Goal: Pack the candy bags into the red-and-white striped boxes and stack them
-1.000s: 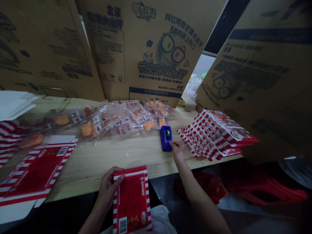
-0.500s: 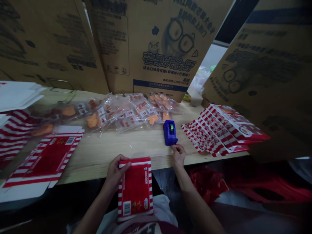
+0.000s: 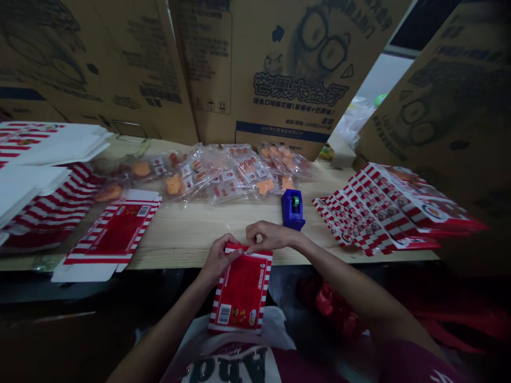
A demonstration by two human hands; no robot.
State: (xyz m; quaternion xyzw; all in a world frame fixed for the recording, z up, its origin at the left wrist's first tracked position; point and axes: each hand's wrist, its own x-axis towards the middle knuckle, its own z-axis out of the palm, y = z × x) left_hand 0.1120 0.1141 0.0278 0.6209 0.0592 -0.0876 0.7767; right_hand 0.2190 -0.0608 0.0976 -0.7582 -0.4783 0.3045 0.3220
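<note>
A red box with white stripes (image 3: 241,290), barcode side up, is tilted against my lap at the table's front edge. My left hand (image 3: 220,260) grips its upper left corner, thumb on the face. At the top edge of the box, my right hand (image 3: 268,235) has its thumb and forefinger pinched together, touching the box. Whatever lies between those fingertips is too small to make out. A blue tape dispenser (image 3: 293,211) with a green roll stands on the table just beyond my right wrist.
Clear packets of orange and red sweets (image 3: 227,173) lie piled along the back. Flat striped cartons (image 3: 120,229) and white-backed card (image 3: 51,149) are at left. Striped printed packaging (image 3: 371,207) stands at right. Large cardboard boxes (image 3: 287,96) wall off the rear.
My right hand has left the tape dispenser and come left to the top edge of the box. My left hand keeps its hold on the box. The view has shifted left.
</note>
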